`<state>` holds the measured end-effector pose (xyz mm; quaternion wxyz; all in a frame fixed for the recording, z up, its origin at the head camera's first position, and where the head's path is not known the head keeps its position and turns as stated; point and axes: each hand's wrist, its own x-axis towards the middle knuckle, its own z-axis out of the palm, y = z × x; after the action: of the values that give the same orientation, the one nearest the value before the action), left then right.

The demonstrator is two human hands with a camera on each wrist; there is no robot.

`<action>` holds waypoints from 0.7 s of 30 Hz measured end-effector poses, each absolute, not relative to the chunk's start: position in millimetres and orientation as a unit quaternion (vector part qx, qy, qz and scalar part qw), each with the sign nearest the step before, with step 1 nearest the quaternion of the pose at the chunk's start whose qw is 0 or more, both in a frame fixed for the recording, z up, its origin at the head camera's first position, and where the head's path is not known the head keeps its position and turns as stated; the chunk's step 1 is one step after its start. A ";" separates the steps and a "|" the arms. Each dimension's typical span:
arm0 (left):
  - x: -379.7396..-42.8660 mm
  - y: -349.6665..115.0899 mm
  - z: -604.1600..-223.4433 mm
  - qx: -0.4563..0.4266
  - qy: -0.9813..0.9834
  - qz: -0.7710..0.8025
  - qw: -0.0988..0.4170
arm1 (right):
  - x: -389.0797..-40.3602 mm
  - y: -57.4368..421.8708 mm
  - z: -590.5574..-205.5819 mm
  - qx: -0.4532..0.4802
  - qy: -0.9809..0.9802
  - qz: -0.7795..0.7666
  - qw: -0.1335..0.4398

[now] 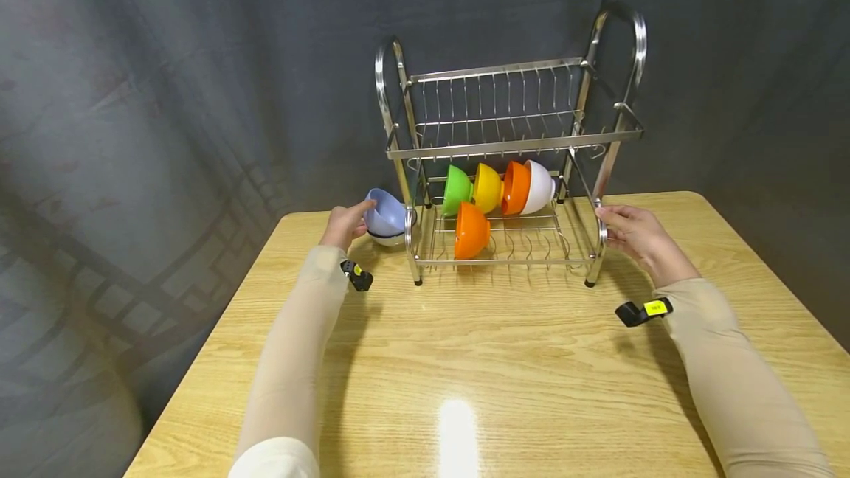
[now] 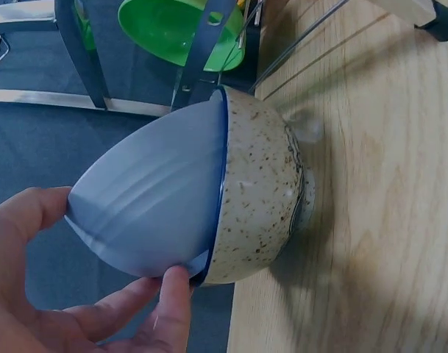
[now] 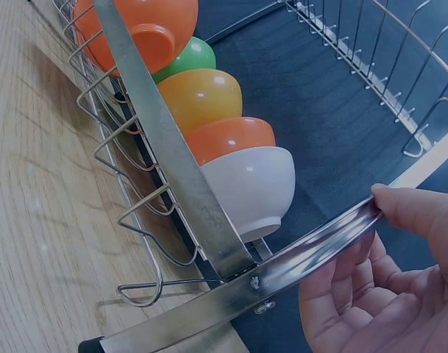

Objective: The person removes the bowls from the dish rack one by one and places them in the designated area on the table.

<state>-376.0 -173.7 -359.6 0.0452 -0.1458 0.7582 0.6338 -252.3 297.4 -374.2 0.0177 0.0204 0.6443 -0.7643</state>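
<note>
A light blue bowl [image 1: 387,214] sits tilted inside a speckled cream bowl [image 2: 260,191] with a dark blue rim, just left of the metal dish rack [image 1: 514,146]. My left hand [image 1: 345,225] pinches the blue bowl, thumb at its rim and fingertips low on its side. On the other side, my right hand [image 3: 385,272] grips the rack's right front post between thumb and fingers. On the lower tier, green [image 1: 457,190], yellow [image 1: 488,189], orange [image 1: 516,188] and white [image 1: 538,187] bowls stand on edge in a row. Another orange bowl [image 1: 471,231] stands in front of them.
The rack's upper tier [image 1: 498,105] has upright wire dividers. Under everything lies a wooden table [image 1: 398,360], its far edge close behind the rack. Dark grey curtains [image 1: 265,80] hang behind and to the left.
</note>
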 end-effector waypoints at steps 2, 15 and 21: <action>-376.1 -174.3 -359.1 -0.150 0.759 0.632 0.049 | -252.0 296.9 -374.1 0.021 0.644 -0.764 0.017; -386.3 -185.0 -372.1 -0.193 0.707 0.678 0.054 | -251.7 296.2 -372.5 0.036 0.649 -0.760 0.023; -388.8 -191.7 -384.5 -0.204 0.718 0.663 0.058 | -252.8 296.8 -373.5 0.035 0.646 -0.762 0.025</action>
<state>-388.8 -191.7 -384.5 0.0585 -0.2042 0.7183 0.6625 -252.8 296.8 -373.5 0.0255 0.0352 0.6461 -0.7620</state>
